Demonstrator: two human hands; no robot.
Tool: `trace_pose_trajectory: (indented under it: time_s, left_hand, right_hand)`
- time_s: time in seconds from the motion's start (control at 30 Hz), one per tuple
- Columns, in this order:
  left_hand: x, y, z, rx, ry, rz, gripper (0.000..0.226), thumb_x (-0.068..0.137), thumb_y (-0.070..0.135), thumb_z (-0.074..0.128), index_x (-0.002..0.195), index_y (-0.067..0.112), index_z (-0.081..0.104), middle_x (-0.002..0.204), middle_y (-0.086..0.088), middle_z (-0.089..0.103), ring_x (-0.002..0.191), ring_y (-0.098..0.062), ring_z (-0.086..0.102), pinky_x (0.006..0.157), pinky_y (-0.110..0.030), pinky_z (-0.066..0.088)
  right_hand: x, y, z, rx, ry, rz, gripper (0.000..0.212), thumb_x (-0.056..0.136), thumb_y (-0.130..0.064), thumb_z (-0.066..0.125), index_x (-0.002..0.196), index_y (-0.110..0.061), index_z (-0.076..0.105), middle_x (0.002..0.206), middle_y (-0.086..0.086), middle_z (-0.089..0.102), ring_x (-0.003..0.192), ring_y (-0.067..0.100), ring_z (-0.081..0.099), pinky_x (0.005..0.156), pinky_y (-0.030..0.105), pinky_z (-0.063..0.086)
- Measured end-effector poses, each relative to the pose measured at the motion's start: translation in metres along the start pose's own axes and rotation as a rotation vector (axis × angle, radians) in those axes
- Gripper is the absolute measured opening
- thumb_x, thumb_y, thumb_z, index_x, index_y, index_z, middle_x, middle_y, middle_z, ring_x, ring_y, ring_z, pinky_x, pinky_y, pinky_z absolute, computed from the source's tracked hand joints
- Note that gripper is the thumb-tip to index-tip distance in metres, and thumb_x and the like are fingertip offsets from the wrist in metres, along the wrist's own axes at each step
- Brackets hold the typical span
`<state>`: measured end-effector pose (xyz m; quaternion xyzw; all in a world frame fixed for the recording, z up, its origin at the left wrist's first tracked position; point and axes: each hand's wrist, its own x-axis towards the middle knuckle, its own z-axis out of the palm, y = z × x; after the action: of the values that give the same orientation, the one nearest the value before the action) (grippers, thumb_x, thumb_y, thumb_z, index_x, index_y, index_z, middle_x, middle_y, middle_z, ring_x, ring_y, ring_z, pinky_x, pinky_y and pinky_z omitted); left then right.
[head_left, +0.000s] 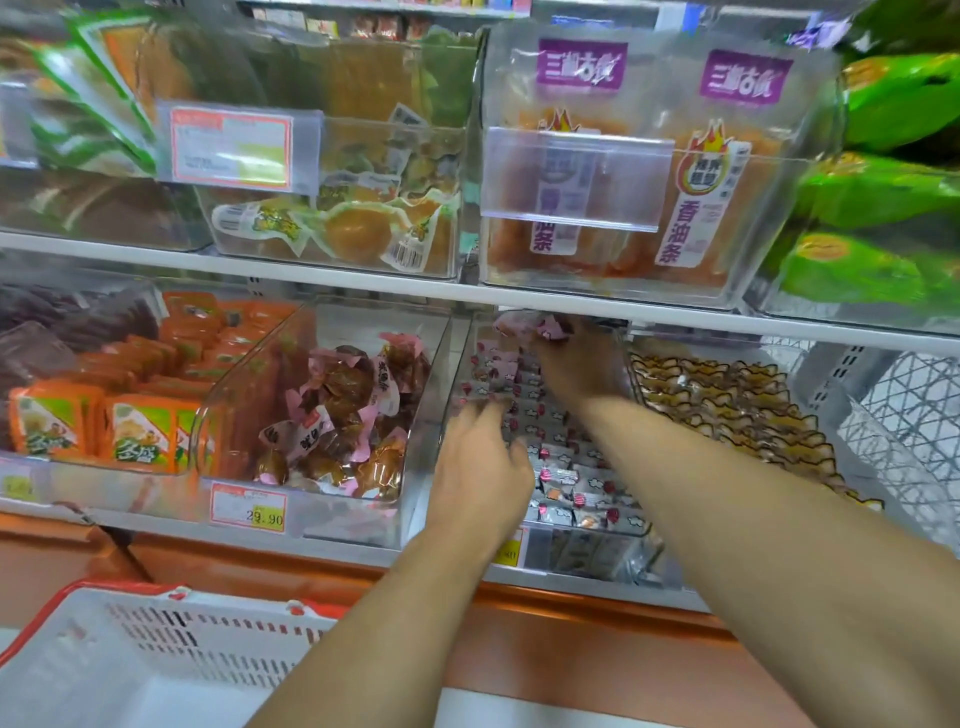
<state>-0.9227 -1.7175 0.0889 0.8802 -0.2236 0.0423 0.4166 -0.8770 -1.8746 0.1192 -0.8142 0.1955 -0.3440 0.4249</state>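
Observation:
A clear plastic bin (618, 530) on the lower shelf holds several small silver snack packets (566, 478) with red marks. My right hand (576, 364) reaches deep into the bin under the upper shelf and grips a bunch of pinkish packets (524, 325) at the back. My left hand (480, 467) is over the bin's left front, fingers curled down onto the packets; whether it holds any is hidden.
Left of this bin stand a bin of brown pink-wrapped snacks (337, 415) and orange packs (135, 426). A bin of yellow-edged packets (727, 405) is to the right. The upper shelf (363, 283) overhangs the bins. A white basket with a red rim (171, 649) sits at bottom left.

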Motion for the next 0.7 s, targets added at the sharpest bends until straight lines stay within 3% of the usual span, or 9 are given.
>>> trace_pose_trajectory:
  time_s: [0.07,0.1,0.13,0.2,0.27,0.4,0.5,0.6,0.7]
  left_hand:
    - [0.001,-0.002,0.004,0.036,-0.002,0.003,0.048,0.097,0.026,0.058,0.144,0.018,0.049,0.140,-0.003,0.051,0.131,-0.022,0.043,0.109,-0.037,0.037]
    - [0.002,-0.003,0.006,0.047,-0.006,0.005,0.048,0.097,0.026,0.058,0.144,0.018,0.049,0.140,-0.003,0.051,0.131,-0.022,0.042,0.109,-0.038,0.037]
    - [0.002,-0.003,0.008,0.054,-0.011,0.005,0.049,0.097,0.027,0.058,0.144,0.019,0.048,0.140,-0.003,0.050,0.131,-0.023,0.041,0.110,-0.039,0.036]
    - [0.002,-0.004,0.009,0.056,-0.019,-0.001,0.051,0.097,0.028,0.057,0.145,0.020,0.046,0.141,-0.003,0.048,0.133,-0.023,0.039,0.111,-0.040,0.035]
    - [0.002,-0.005,0.010,0.060,-0.020,0.004,0.050,0.097,0.029,0.057,0.145,0.021,0.046,0.141,-0.002,0.047,0.134,-0.021,0.038,0.112,-0.039,0.035]
    - [0.002,-0.006,0.009,0.066,-0.026,0.012,0.048,0.096,0.029,0.056,0.142,0.019,0.048,0.139,-0.002,0.048,0.132,-0.020,0.036,0.111,-0.036,0.035]
    - [0.002,-0.006,0.009,0.073,-0.033,0.013,0.049,0.096,0.029,0.057,0.143,0.019,0.048,0.138,-0.002,0.049,0.132,-0.020,0.037,0.110,-0.035,0.035]
    - [0.002,-0.006,0.010,0.076,-0.028,0.016,0.050,0.095,0.030,0.059,0.142,0.018,0.048,0.138,-0.002,0.049,0.132,-0.020,0.037,0.111,-0.036,0.036]
    - [0.001,-0.007,0.010,0.075,-0.028,0.023,0.049,0.095,0.029,0.059,0.141,0.018,0.049,0.137,-0.002,0.049,0.131,-0.019,0.037,0.110,-0.036,0.036]
  right_hand:
    - [0.010,0.005,0.009,-0.053,-0.123,-0.106,0.020,0.098,-0.022,0.065,0.117,-0.020,0.061,0.107,-0.016,0.055,0.104,0.010,0.051,0.084,0.006,0.036]
    - [0.015,0.008,0.014,-0.092,-0.147,-0.145,0.015,0.097,-0.018,0.064,0.110,-0.025,0.061,0.106,-0.019,0.057,0.105,0.008,0.051,0.090,0.016,0.037]
    - [0.018,0.010,0.018,-0.117,-0.148,-0.181,0.014,0.095,-0.014,0.066,0.102,-0.026,0.061,0.103,-0.025,0.060,0.102,0.000,0.052,0.092,0.016,0.036]
    - [0.024,0.013,0.025,-0.094,-0.134,-0.216,0.031,0.090,-0.005,0.070,0.079,-0.031,0.058,0.079,-0.041,0.059,0.083,-0.028,0.050,0.082,-0.005,0.031]
    - [0.033,0.016,0.030,-0.089,-0.193,-0.194,0.044,0.087,-0.002,0.073,0.071,-0.039,0.056,0.066,-0.044,0.055,0.075,-0.037,0.047,0.074,-0.009,0.034]
    - [0.048,0.018,0.040,-0.066,-0.205,-0.013,0.015,0.088,-0.015,0.077,0.090,-0.021,0.063,0.079,-0.018,0.063,0.071,-0.011,0.057,0.065,-0.003,0.040]
    - [0.050,0.016,0.046,-0.031,-0.234,0.038,0.023,0.088,-0.028,0.078,0.101,-0.016,0.064,0.101,0.003,0.074,0.089,0.017,0.070,0.084,0.029,0.055]
    - [0.051,0.015,0.048,-0.217,-0.412,-0.046,0.019,0.097,-0.038,0.062,0.100,-0.020,0.057,0.098,0.004,0.071,0.087,0.019,0.068,0.073,0.030,0.051]
    - [0.054,0.013,0.051,-0.362,-0.551,-0.065,0.034,0.102,-0.047,0.043,0.103,-0.017,0.059,0.093,0.004,0.068,0.086,0.020,0.066,0.075,0.035,0.050]
